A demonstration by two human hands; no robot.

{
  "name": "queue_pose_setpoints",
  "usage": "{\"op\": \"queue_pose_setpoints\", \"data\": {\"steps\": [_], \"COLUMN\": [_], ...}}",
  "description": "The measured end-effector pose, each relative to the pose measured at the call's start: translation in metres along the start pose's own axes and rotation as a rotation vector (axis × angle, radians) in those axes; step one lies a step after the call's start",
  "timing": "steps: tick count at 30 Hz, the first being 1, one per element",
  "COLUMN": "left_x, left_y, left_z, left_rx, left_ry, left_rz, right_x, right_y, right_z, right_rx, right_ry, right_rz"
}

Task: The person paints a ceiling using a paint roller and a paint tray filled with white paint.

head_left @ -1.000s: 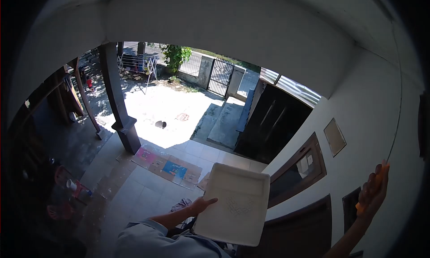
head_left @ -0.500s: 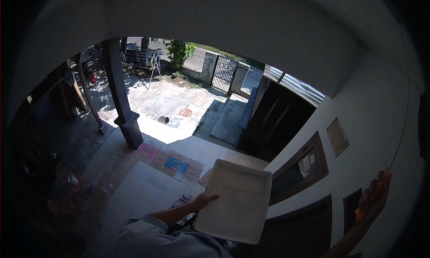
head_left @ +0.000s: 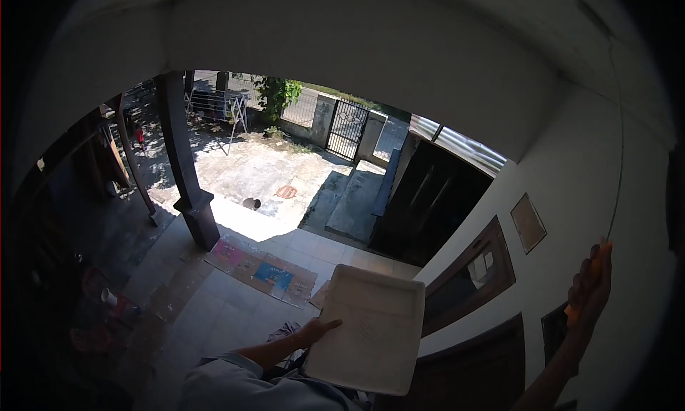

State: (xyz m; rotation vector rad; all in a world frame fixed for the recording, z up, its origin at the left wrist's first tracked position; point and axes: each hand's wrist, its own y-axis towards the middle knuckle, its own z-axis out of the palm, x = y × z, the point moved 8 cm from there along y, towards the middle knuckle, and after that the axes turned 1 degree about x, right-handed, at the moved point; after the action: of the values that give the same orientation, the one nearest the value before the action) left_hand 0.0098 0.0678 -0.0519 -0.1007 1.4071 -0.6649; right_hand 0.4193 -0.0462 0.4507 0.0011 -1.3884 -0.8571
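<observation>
A pale, shallow paint tray [head_left: 367, 332] is in my left hand [head_left: 312, 331], the thumb lying over its near-left rim and the other fingers hidden underneath. The tray is tilted toward me. At the right, my right hand [head_left: 589, 290] is wrapped round the orange handle of a paint roller [head_left: 604, 257]. The roller's long thin wire frame runs upward to a dark roller head [head_left: 594, 17], which overlaps the pale ceiling [head_left: 528, 11] in this view.
White wall [head_left: 571, 183] with a dark-framed window [head_left: 471, 275] and a door [head_left: 471, 368] stands close on my right. Cardboard sheets [head_left: 260, 270] lie on the tiled floor. A dark pillar [head_left: 187, 161] rises at left, with a red chair-like object [head_left: 93, 290] nearby and a sunlit yard beyond.
My right hand has risen slightly and shifted left with the roller, bringing the roller head into view near the ceiling. The view has tilted up a little. The tray stays held in my left hand.
</observation>
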Motion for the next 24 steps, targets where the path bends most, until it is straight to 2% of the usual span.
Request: {"op": "queue_pose_setpoints", "data": {"steps": [5, 8, 14, 17, 24], "left_x": [0.010, 0.010, 0.003, -0.001, -0.003], "left_y": [0.008, 0.009, 0.004, 0.001, -0.003], "left_z": [-0.004, -0.003, 0.000, -0.001, -0.002], "left_rx": [-0.004, 0.002, 0.014, 0.010, -0.002], "left_ry": [0.009, 0.008, 0.048, 0.034, 0.059], "left_rz": [0.002, 0.006, 0.006, 0.005, -0.011], "right_x": [0.004, 0.012, 0.010, 0.016, 0.016], "right_y": [-0.009, -0.032, -0.055, -0.052, -0.027], "right_z": [0.007, 0.004, -0.004, -0.007, 0.007], "right_rx": [0.046, -0.126, -0.015, -0.162, -0.019], "right_ry": [0.067, 0.191, 0.254, 0.216, 0.099], "right_rz": [-0.008, -0.095, 0.025, -0.032, -0.078]}}
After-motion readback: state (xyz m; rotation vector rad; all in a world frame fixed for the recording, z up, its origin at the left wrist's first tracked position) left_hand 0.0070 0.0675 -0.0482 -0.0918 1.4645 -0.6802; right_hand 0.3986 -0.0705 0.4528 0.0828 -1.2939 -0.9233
